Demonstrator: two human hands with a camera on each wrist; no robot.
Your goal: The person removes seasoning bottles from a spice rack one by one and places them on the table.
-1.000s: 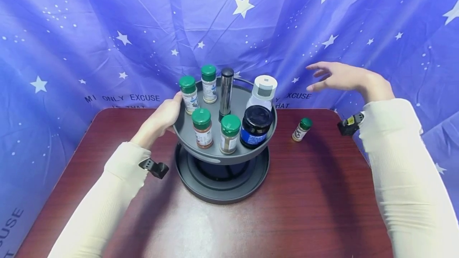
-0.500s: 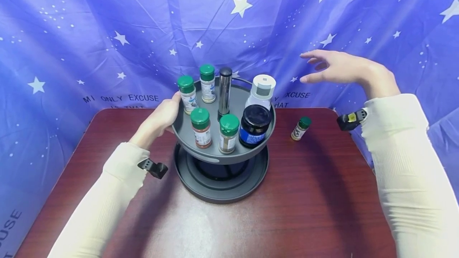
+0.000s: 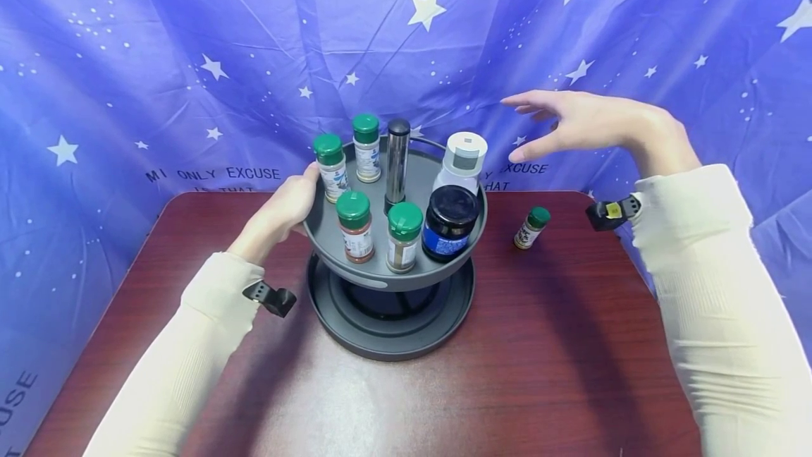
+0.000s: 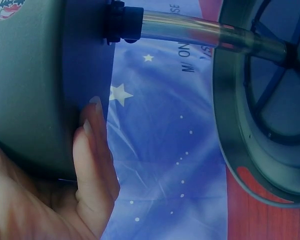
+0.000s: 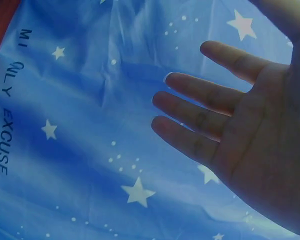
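While the left hand (image 3: 285, 206) grips the edge of the upper tray (image 3: 323, 224), fingers curled against its underside, the right hand (image 3: 586, 122) hangs in the air near the white-capped bottle (image 3: 465, 157), fingers extended and thumb spread wide; the upper tray sits above the lower tray (image 3: 393, 346), which rests on the desk (image 3: 539, 358); a shiny post (image 3: 397, 168) joins the 2 and rises above the upper one; there, 4 green-capped shakers (image 3: 356, 228) stand, 2 at the front and 2 farther back; the dark-lidded jar (image 3: 450, 224) stands just in front of the white-capped bottle; 1 lone shaker (image 3: 531, 228) is on the desk, right of the trays, before a starry curtain (image 3: 222, 20).
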